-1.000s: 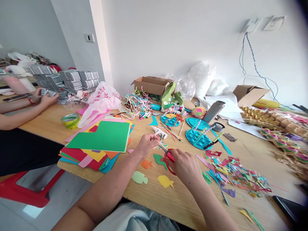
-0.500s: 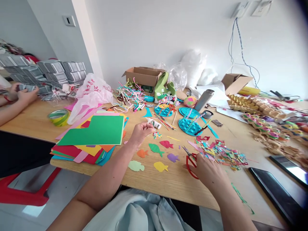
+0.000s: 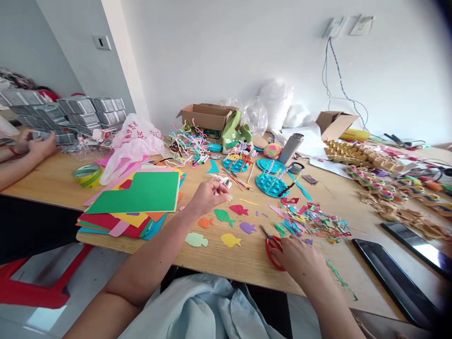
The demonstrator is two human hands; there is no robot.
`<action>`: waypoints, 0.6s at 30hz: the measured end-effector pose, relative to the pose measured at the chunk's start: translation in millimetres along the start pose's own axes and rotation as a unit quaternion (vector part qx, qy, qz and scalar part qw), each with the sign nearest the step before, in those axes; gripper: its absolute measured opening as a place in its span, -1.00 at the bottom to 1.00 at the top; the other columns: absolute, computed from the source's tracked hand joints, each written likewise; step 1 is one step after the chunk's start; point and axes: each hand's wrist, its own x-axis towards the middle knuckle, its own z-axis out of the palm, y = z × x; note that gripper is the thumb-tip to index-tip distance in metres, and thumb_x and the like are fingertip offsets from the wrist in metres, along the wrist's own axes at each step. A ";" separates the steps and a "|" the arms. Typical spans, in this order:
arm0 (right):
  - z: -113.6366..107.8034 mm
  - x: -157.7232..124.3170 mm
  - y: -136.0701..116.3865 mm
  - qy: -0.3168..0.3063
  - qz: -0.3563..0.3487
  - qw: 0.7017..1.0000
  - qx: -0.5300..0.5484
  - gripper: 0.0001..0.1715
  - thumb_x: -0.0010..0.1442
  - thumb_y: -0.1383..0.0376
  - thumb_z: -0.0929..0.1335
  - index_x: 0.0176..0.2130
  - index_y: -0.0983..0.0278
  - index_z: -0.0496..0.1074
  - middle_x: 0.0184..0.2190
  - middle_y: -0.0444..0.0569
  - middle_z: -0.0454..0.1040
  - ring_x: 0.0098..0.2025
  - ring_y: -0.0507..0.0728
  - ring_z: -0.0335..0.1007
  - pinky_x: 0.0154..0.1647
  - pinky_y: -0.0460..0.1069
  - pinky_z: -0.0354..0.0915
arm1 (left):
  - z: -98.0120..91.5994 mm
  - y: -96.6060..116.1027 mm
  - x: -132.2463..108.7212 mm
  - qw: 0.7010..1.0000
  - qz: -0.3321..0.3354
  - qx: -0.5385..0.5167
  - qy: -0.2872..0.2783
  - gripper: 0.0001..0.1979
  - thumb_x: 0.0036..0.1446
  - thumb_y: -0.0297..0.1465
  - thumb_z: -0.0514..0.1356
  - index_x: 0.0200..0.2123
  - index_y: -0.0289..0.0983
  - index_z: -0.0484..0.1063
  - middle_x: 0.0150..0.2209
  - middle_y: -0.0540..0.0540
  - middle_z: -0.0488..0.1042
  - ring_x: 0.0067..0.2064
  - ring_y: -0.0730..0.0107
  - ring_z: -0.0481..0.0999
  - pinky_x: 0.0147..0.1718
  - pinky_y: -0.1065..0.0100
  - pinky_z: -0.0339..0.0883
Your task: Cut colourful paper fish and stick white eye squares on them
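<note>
My left hand [image 3: 207, 195] hovers over the wooden table [image 3: 247, 259] with its fingers pinched on a small white paper piece. My right hand [image 3: 298, 256] rests near the table's front edge, closed on red-handled scissors [image 3: 271, 244] whose blades point left and up. Between the hands lie several cut-out paper fish: an orange fish [image 3: 205, 222], a green fish [image 3: 224, 216], a red fish [image 3: 238, 209], a purple fish [image 3: 247, 228], a yellow fish [image 3: 230, 240] and a pale green fish [image 3: 196, 240]. A heap of coloured paper scraps [image 3: 310, 219] lies right of the scissors.
A stack of coloured paper sheets [image 3: 137, 200] with a green sheet on top lies at the left. Tape roll [image 3: 86, 174], pink plastic bag [image 3: 132, 146], pipe cleaners [image 3: 187, 141], blue egg-tray crafts [image 3: 271, 183], a metal flask [image 3: 291, 148] and cardboard boxes lie behind. Two dark tablets [image 3: 395, 278] lie at right. Another person's hands [image 3: 35, 143] work at far left.
My right hand drew the scissors away from my left hand, down and right to the table's front edge. My left hand stays pinched on its small piece. The view turned right.
</note>
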 end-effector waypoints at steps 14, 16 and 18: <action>-80.0 10.7 -59.0 0.127 -0.231 0.882 0.390 -0.81 0.18 0.31 0.27 -0.33 0.25 0.48 -0.42 -0.08 0.53 -0.45 0.03 0.40 -0.42 -0.10 0.24 | 7.6 21.9 -36.5 0.986 0.068 0.129 -0.085 -0.94 -0.06 -0.50 0.25 -0.52 -0.27 0.51 -0.30 -0.08 0.43 -0.24 0.31 0.46 -0.21 0.34 0.29; -79.6 11.5 -60.2 0.120 -0.244 0.888 0.371 -0.84 0.16 0.33 0.28 -0.36 0.25 0.46 -0.44 -0.10 0.52 -0.46 0.02 0.39 -0.42 -0.11 0.21 | 7.3 24.0 -40.2 0.983 0.075 0.144 -0.086 -0.93 -0.06 -0.52 0.24 -0.53 -0.27 0.49 -0.32 -0.07 0.43 -0.24 0.31 0.47 -0.20 0.35 0.29; -78.8 11.3 -60.7 0.114 -0.251 0.894 0.354 -0.85 0.14 0.35 0.27 -0.40 0.25 0.43 -0.46 -0.12 0.50 -0.47 0.01 0.36 -0.44 -0.11 0.17 | 7.7 25.5 -42.9 0.981 0.078 0.153 -0.087 -0.92 -0.07 -0.55 0.24 -0.52 -0.27 0.49 -0.34 -0.05 0.42 -0.24 0.32 0.47 -0.21 0.36 0.28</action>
